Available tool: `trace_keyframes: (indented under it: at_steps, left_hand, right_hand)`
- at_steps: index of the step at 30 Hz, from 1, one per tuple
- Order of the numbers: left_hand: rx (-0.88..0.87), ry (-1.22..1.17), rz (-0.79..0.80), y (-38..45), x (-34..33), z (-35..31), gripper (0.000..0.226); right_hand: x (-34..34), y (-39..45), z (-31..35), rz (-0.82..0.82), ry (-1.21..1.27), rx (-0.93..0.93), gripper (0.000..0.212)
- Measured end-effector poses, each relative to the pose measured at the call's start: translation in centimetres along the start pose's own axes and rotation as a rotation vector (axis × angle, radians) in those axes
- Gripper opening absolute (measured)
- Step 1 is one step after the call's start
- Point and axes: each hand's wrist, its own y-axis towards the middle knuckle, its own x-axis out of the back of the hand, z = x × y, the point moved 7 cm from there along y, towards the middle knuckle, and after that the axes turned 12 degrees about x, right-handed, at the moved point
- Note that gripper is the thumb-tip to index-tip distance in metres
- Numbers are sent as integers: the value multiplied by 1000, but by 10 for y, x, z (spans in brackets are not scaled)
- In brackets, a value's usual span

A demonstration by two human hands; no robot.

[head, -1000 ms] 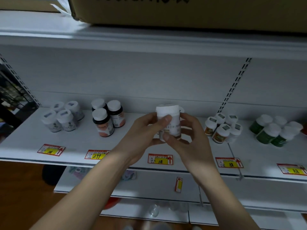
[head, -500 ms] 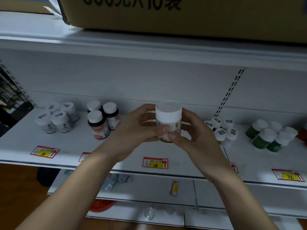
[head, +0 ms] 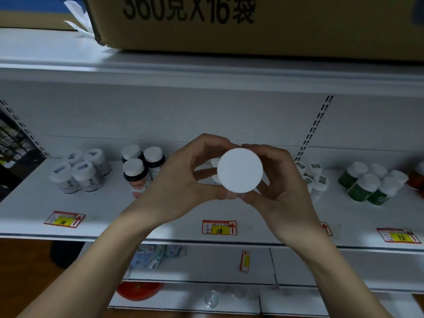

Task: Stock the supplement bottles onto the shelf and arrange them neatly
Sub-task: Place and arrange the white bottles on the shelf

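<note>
A white-capped supplement bottle (head: 239, 170) is tipped toward me, so only its round white lid shows. My left hand (head: 183, 180) and my right hand (head: 278, 182) both grip it in front of the white shelf (head: 160, 216), above the middle price tag (head: 219, 227). On the shelf stand clear bottles (head: 79, 172) at the left, dark bottles with white caps (head: 140, 167) beside them, small white bottles (head: 313, 177) right of my hands, and green bottles (head: 371, 183) further right. Another white bottle behind the held one is mostly hidden.
A big cardboard box (head: 252, 24) sits on the upper shelf. A red bottle (head: 417, 177) is at the right edge. Lower shelves hold a packet (head: 151, 255), a red object (head: 140, 290) and a loose tag (head: 245, 260). Bare shelf lies behind the middle tag.
The bottle has been lifted slightly and tilted toward me, from upright with its label showing to lid-on. Both hands stay on it. The view has shifted closer.
</note>
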Motion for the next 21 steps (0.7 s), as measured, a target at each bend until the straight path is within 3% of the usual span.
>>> trace_keyframes:
  at_steps: [4, 7, 10, 14, 18, 21]
  left_hand:
    - [95, -62, 82, 1, 0, 11, 73]
    - [175, -50, 170, 1, -2, 18, 79]
    - [285, -73, 167, 4, -3, 24, 64]
    - [473, -107, 159, 5, -8, 28, 38]
    - [708, -103, 186, 5, -14, 42, 58]
    - [763, -105, 185, 8, -14, 47, 62]
  right_hand:
    - [2, 0, -2, -3, -70, -51, 61]
    - [4, 1, -7, 15, -109, -143, 69]
    - [1, 2, -13, 13, -92, -220, 68]
    - [-1, 6, -16, -31, -157, -310, 47]
    - [-4, 4, -25, -12, -261, -473, 70]
    - [-4, 6, -27, 10, -305, -479, 76]
